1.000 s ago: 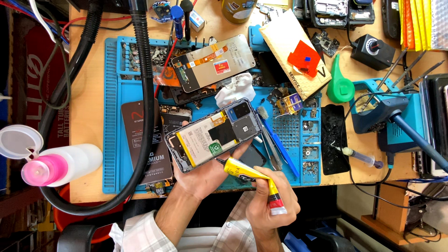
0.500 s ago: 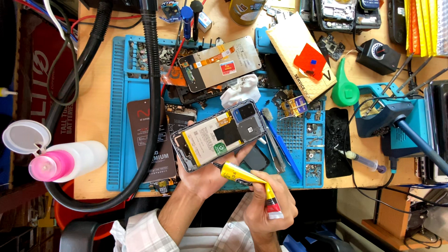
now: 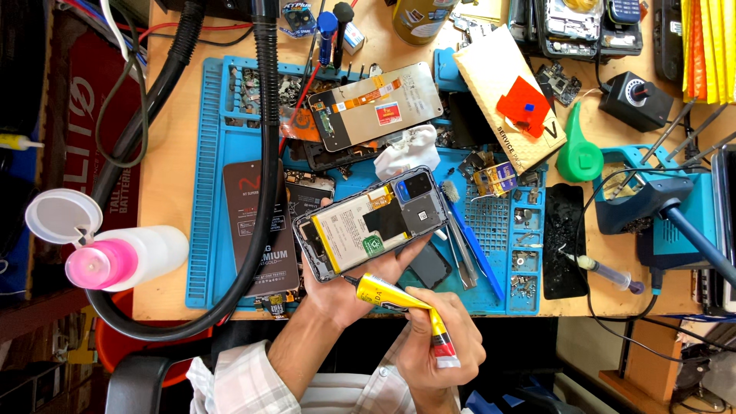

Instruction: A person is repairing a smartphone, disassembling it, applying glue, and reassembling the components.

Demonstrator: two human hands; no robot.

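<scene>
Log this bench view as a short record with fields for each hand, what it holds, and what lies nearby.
Left hand: left hand holds an opened phone from below, its back cover off and its insides facing up.
Right hand: right hand has its grip around a yellow glue tube.
Tube tip: at the phone's lower edge; contact cannot be told.
Surface: blue work mat on a wooden bench.
Nearby: loose phone screen, white cloth, tweezers, pink-capped bottle.

Left palm (image 3: 349, 287) behind opened phone (image 3: 372, 222)
</scene>
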